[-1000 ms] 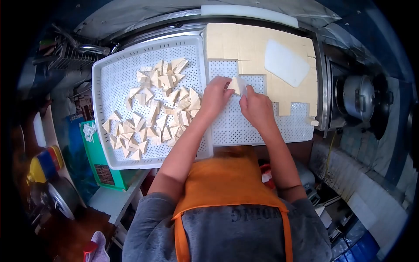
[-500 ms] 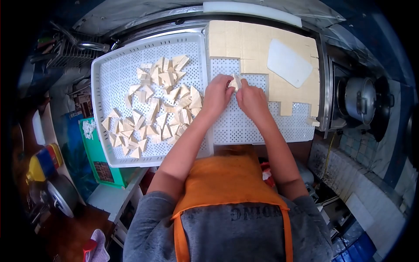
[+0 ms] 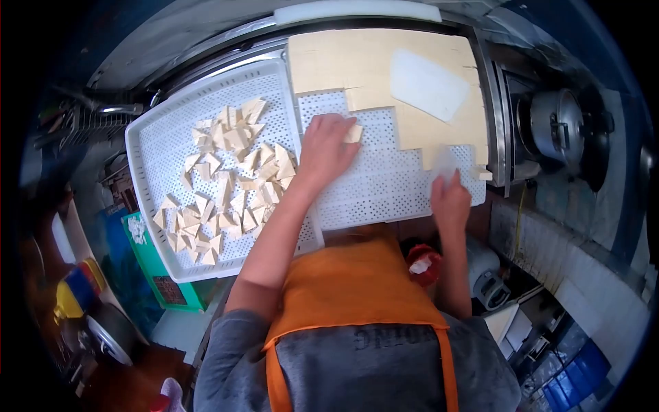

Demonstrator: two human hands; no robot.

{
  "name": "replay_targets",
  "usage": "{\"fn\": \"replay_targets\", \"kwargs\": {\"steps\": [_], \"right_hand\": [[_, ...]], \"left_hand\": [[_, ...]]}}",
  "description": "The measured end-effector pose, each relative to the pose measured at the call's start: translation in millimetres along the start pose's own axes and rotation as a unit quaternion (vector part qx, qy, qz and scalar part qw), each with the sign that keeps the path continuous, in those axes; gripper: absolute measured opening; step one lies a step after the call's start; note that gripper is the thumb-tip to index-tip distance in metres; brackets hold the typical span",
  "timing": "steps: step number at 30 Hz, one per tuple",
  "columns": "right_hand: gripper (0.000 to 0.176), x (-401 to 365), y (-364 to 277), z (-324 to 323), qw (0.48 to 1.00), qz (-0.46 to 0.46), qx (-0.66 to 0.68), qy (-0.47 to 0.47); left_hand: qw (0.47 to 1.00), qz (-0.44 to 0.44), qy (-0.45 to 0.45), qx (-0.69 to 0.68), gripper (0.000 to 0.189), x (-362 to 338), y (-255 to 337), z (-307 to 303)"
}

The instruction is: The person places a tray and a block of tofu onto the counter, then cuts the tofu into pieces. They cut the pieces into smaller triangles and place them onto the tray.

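Note:
My left hand (image 3: pixel 328 147) is over the right-hand tray, its fingers closed on a small pale piece of tofu (image 3: pixel 354 134). My right hand (image 3: pixel 451 200) grips a flat, whitish blade-like tool (image 3: pixel 445 163), smeared by motion, at the front edge of the tofu slab (image 3: pixel 371 62). That pale yellow slab has a stepped front edge and covers the back of the perforated white tray (image 3: pixel 364 192). On top of it lies a white rectangular plate (image 3: pixel 429 84). Many cut tofu triangles (image 3: pixel 237 134) are heaped in the left perforated tray (image 3: pixel 141 147).
A small tofu strip (image 3: pixel 482 174) sits at the right tray's edge. Further right stands a lidded metal pot (image 3: pixel 559 127) on a stove. A green box (image 3: pixel 154 261) is beside the left tray. Below the right tray is a red container (image 3: pixel 422 264).
My hands, close together before, have parted. The right hand with the tool has moved right and towards me to the slab's edge. My left hand keeps a tofu piece. The view has shifted slightly.

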State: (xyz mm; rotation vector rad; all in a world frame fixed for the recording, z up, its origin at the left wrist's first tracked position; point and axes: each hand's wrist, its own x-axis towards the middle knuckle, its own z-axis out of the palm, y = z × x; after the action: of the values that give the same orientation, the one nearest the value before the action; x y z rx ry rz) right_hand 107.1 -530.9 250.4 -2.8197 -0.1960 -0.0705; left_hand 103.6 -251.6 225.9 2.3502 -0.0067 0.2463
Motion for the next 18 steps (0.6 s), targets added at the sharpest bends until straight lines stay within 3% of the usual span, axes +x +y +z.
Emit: {"fn": "replay_targets", "kwargs": {"steps": [3,6,8,11,13,18], "right_hand": [[0.032,15.3,38.3,2.4,0.997,-0.019,-0.061,-0.037],[0.032,3.2,18.2,-3.3,0.990,-0.031,-0.021,-0.135],[0.031,-11.4,4.4,-12.3,0.979,-0.040,0.003,-0.201],[0.036,-23.2,2.2,-23.3,0.982,-0.004,0.009,-0.187],[0.032,-21.6,0.3,-25.6,0.987,0.011,0.006,-0.161],[0.030,-12.4,9.2,-11.1,0.990,0.017,-0.001,-0.141]], "left_hand": [[0.995,-0.013,-0.061,0.076,0.041,0.4,9.9,-0.4],[0.988,-0.004,-0.079,0.130,0.039,-1.8,13.9,0.5],[0.995,0.049,-0.039,0.082,0.037,-5.7,19.6,4.2],[0.994,0.096,-0.052,-0.007,0.039,-18.9,32.0,21.7],[0.991,0.070,-0.102,-0.055,0.042,-24.5,42.5,36.4],[0.983,0.052,-0.103,-0.141,0.043,-24.9,66.4,74.6]]}}
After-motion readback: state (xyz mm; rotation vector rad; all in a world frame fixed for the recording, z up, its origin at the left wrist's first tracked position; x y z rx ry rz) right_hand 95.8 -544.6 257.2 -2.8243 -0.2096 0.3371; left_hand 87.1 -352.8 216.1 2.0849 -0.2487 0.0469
